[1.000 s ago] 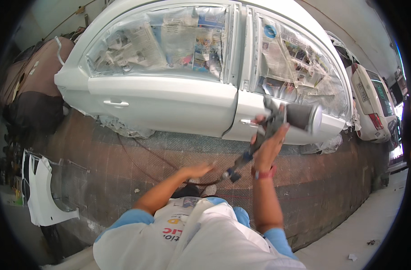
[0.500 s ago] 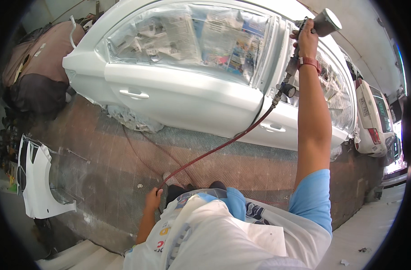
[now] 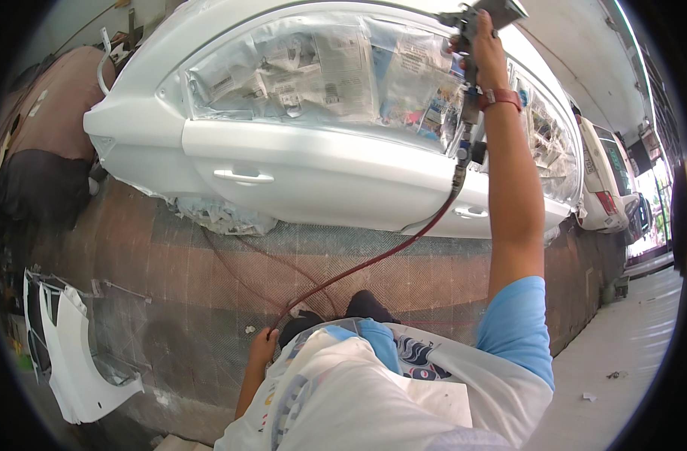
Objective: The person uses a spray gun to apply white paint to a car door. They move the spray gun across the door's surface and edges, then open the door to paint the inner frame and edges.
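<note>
My right hand (image 3: pixel 485 56) is wrapped round a paint spray gun (image 3: pixel 471 71), raised near the roof edge of a white car body (image 3: pixel 313 161). The gun's cup (image 3: pixel 503 10) tips to the right at the top edge of the picture. A round gauge sits under the gun's handle, partly behind my wrist. From there a dark red hose (image 3: pixel 373 261) curves down to my left hand (image 3: pixel 264 344), closed on it beside my hip. Newspaper and clear film (image 3: pixel 313 71) cover the car's windows.
A loose white fender (image 3: pixel 77 361) stands on the floor at the left. Behind it is a brown-covered vehicle (image 3: pixel 54 113). Another white car (image 3: pixel 606 180) is at the far right. Hose loops lie on the tiled floor (image 3: pixel 201 301). A pale ridged surface (image 3: pixel 606 338) runs along the right.
My right hand and the spray gun have shifted left and up along the car's upper side. The view has shifted too. My left hand still holds the hose.
</note>
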`<move>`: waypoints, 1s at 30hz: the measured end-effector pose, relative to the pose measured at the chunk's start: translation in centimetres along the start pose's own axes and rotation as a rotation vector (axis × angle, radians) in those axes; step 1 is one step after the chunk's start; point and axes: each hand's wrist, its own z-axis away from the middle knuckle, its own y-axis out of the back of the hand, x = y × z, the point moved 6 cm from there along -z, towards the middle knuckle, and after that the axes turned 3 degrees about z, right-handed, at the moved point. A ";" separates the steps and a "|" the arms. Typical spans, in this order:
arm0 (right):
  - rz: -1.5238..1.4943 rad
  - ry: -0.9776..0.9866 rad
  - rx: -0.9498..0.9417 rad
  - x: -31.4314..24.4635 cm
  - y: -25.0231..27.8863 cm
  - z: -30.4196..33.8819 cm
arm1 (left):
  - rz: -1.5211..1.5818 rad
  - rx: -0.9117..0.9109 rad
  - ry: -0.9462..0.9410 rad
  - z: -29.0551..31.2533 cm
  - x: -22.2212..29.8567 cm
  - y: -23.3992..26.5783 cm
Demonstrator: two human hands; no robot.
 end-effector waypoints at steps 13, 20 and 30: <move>0.413 -0.174 0.524 2.9 19.2 -0.5 | -0.121 -0.050 -0.216 -12.1 5.8 3.3; 0.282 -0.022 0.260 2.2 9.1 -2.0 | -0.072 -0.093 -0.173 -16.8 7.3 6.2; 0.286 0.042 -0.126 -7.5 -18.7 3.0 | -0.139 -0.107 -0.121 -19.5 2.9 15.8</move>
